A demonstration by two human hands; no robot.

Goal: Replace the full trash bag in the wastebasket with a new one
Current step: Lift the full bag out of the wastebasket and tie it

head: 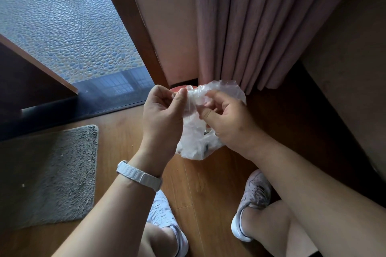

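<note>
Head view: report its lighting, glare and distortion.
Head view: daylight enters over the pebbled floor; the glossy dark threshold mirrors a window grid; the door frame leans from wide-lens distortion; the plastic bag is sharp.

Curtain (261, 27) and wall (167, 27) crowd the wastebasket (175, 89) behind; bare floor (125, 131) lies open toward the mat (52, 173).

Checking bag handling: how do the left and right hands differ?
The left hand pinches the upper edge of the clear crumpled plastic bag; the right hand curls into its middle. The left wrist wears a white band; the right is bare. Both grip the bag.
</note>
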